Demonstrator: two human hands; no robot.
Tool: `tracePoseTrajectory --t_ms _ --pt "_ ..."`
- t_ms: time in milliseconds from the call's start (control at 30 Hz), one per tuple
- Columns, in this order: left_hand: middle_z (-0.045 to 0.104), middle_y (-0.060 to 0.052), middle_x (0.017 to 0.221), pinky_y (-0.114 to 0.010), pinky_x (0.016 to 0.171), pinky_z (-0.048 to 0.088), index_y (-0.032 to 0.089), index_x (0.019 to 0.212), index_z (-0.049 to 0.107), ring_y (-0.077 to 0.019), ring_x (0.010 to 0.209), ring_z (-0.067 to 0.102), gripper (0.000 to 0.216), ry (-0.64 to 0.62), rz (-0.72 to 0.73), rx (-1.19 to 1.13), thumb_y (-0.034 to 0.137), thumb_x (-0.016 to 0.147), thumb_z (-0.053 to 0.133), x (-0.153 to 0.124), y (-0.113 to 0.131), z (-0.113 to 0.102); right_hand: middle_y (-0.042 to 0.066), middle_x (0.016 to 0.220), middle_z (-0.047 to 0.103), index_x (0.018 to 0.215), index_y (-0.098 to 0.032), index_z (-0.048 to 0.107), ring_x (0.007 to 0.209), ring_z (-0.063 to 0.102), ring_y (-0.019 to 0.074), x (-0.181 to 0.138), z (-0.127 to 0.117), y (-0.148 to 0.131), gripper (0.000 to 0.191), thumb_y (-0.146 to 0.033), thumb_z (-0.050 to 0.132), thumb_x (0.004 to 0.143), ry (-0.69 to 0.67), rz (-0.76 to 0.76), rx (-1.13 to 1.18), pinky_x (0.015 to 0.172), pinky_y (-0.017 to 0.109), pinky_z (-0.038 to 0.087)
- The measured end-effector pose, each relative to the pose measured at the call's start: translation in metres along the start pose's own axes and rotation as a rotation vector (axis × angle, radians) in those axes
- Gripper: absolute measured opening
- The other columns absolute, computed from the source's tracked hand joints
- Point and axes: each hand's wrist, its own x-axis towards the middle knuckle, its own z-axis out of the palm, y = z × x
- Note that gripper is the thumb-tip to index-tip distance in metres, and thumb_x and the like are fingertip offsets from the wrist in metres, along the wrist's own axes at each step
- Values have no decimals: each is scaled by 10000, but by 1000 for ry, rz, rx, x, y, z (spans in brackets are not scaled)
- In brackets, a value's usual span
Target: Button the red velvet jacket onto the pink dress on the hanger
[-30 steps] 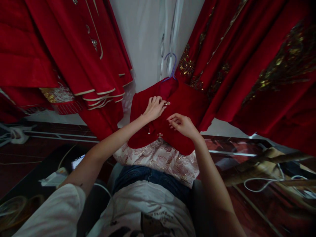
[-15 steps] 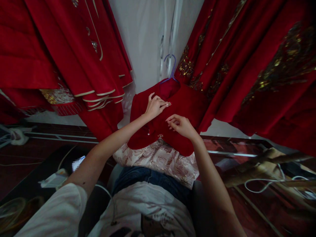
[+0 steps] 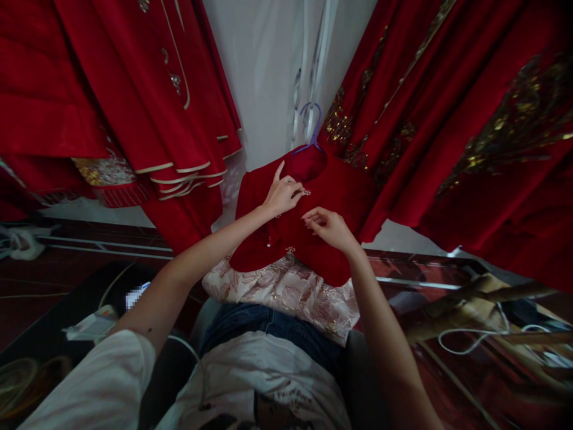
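A red garment [image 3: 259, 191] on a purple hanger [image 3: 316, 125] lies spread before me, its lower part over patterned pink cloth [image 3: 273, 283] on my lap. At its upper middle, my left hand [image 3: 283, 196] pinches a small beaded ornament [image 3: 307, 192] between thumb and finger, the index finger raised. To the lower right hovers my right hand [image 3: 329, 228], thumb and fingers closed together; whatever they hold, if anything, is too small to see. Another beaded ornament [image 3: 290, 249] sits near the lower hem, and a small pearl-like bead [image 3: 268, 245] lies left of it.
Red garments with pale edging [image 3: 179, 137] hang at the left, and gold-embroidered red ones [image 3: 447, 143] at the right. A black surface at lower left bears a white box [image 3: 92, 325]. Wooden poles [image 3: 474, 304] and a white cable [image 3: 465, 351] are at lower right.
My left index finger has lifted and straightened while the pinch stays at the ornament. My right hand has barely moved. The view has shifted slightly.
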Motion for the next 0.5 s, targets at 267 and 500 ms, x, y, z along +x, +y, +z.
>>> tracePoseTrajectory --t_ms 267,500 --pt "680 -107 926 -519 1096 319 140 1024 648 -226 934 631 334 -172 158 170 282 969 351 8 5 -14 107 1300 573 1237 -214 525 1214 547 186 68 2 -12 436 -493 485 904 374 -127 32 1036 350 465" --pt "709 -175 799 -424 821 425 124 881 720 -316 901 655 316 -452 -137 357 338 877 488 14 -17 -12 316 1465 307 1440 -23 245 1423 232 417 105 28 -9 924 -684 467 834 599 151 -185 1125 611 227"
